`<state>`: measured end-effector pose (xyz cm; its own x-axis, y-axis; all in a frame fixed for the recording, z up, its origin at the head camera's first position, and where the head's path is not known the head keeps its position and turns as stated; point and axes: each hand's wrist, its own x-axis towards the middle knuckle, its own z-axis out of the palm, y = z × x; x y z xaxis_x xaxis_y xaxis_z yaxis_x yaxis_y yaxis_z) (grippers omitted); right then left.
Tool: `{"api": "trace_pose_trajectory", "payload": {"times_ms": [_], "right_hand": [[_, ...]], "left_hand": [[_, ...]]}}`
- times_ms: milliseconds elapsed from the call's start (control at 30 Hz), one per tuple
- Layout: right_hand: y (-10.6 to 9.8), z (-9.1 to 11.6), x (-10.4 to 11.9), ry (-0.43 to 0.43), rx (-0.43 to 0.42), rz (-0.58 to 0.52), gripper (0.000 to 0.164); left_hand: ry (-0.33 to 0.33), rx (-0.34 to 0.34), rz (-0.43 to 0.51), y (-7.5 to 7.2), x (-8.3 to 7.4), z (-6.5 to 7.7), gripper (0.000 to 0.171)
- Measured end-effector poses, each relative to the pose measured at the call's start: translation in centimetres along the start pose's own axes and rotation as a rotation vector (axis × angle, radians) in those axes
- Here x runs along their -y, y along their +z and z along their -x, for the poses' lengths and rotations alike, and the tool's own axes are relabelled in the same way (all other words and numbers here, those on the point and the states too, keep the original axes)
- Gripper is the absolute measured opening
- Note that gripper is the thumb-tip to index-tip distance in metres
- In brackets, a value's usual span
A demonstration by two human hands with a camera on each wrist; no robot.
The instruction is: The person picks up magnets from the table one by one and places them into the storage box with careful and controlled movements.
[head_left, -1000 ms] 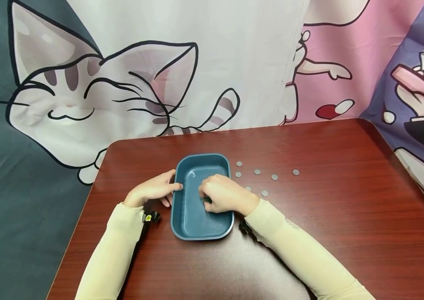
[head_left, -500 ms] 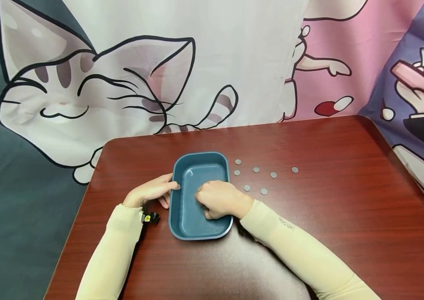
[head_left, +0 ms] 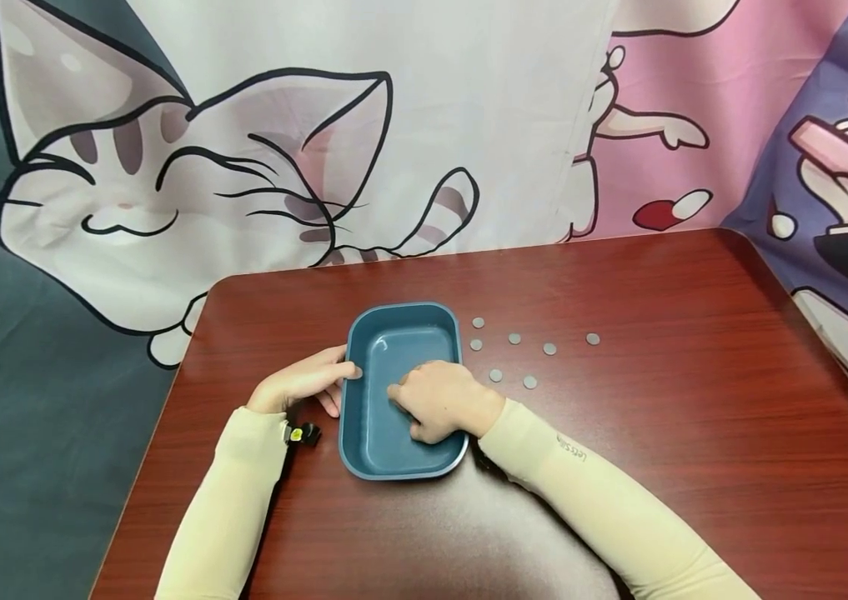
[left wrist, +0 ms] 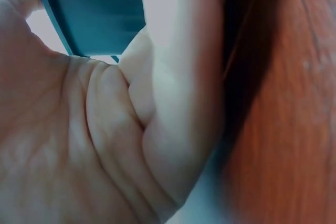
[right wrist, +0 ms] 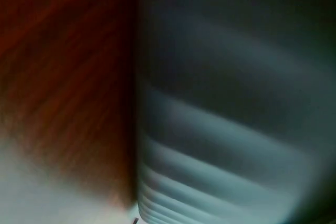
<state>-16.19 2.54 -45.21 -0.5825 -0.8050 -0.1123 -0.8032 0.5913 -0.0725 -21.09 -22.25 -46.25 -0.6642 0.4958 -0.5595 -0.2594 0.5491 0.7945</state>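
Note:
A blue rectangular tub (head_left: 376, 433) with rounded corners sits on the table. My left hand (head_left: 306, 379) grips its left wall, the thumb over the rim and the other fingers outside. In the left wrist view, the tub's dark blue side (left wrist: 97, 17) shows between thumb and fingers. My right hand (head_left: 442, 402) reaches over the right rim into the tub, back of the hand up, index finger pointing left. Its palm and whatever lies under it are hidden, so I cannot tell whether it holds anything. The right wrist view is filled by the tub's blurred outer wall (right wrist: 210, 129).
Several small grey coin-like discs (head_left: 514, 339) lie scattered on the table right of the tub, the farthest disc (head_left: 592, 339) well apart. The reddish-brown wooden table (head_left: 694, 400) meets a cartoon-cat curtain (head_left: 258, 167) at its back edge.
My right hand has moved slightly left and nearer me inside the tub, and its index finger now sticks out more. The left hand keeps its grip. The discs stay put.

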Motion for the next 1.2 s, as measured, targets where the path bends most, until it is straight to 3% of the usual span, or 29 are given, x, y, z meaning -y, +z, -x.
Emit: {"api": "trace_pose_trajectory", "payload": {"times_ms": [400, 733, 1033, 1200], "right_hand": [[0.1, 0.0, -0.4, -0.005, -0.054, -0.055, 0.019], [0.0, 0.1, -0.9, -0.077, -0.256, -0.212, 0.006], [-0.6, 0.3, -1.4, -0.098, -0.286, -0.251, 0.008], [-1.2, 0.7, -2.4, -0.101, -0.363, -0.238, 0.017]], "left_hand": [[0.0, 0.038, -0.012, -0.4, 0.2, 0.2, 0.053], [0.017, 0.054, -0.034, -0.5, 0.3, 0.4, 0.051], [0.007, 0.05, -0.025, -0.5, 0.3, 0.4, 0.054], [0.008, 0.06, -0.013, -0.6, 0.3, 0.4, 0.049]]}}
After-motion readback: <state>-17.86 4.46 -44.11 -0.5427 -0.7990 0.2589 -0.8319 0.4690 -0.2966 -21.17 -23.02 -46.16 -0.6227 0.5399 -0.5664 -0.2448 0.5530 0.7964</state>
